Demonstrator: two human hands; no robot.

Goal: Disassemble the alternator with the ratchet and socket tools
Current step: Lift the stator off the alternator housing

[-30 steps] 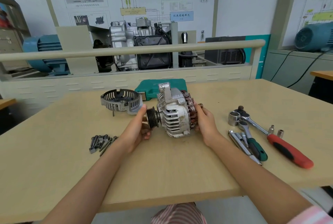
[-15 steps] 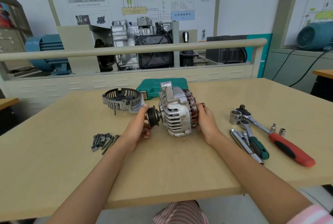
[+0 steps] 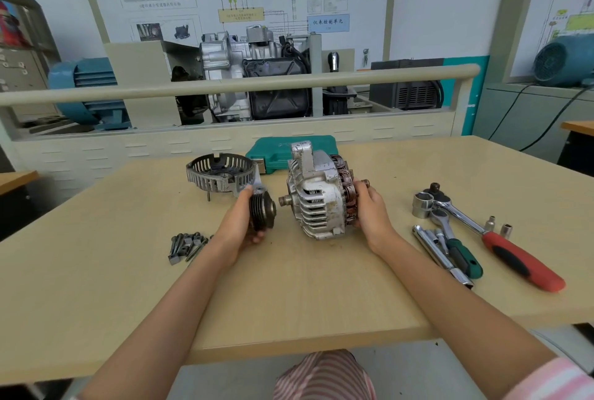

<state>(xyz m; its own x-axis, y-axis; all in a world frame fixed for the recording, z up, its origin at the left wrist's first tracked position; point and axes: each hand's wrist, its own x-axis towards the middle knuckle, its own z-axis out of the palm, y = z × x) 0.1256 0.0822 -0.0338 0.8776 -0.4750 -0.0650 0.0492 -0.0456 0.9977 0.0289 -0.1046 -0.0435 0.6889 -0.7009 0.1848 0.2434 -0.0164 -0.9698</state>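
Observation:
The silver alternator body (image 3: 316, 198) stands on its edge mid-table, its bare shaft (image 3: 284, 200) pointing left and copper windings showing at its right. My right hand (image 3: 369, 211) grips that winding end. My left hand (image 3: 239, 223) holds the dark grooved pulley (image 3: 262, 214), which is off the shaft and a short gap to its left. A red-handled ratchet (image 3: 501, 239) with a large socket (image 3: 421, 205) lies at the right, beside a green-handled ratchet (image 3: 456, 245) and extension bars (image 3: 440, 255).
The slotted rear cover (image 3: 221, 173) sits behind my left hand. A pile of bolts (image 3: 186, 247) lies at the left. A green tool case (image 3: 279, 152) stands behind the alternator. Two small sockets (image 3: 498, 226) stand near the red ratchet. The table's front edge (image 3: 289, 348) is close to me.
My left hand has pulled the pulley off the alternator shaft and moved it left. The right hand has kept its hold on the alternator.

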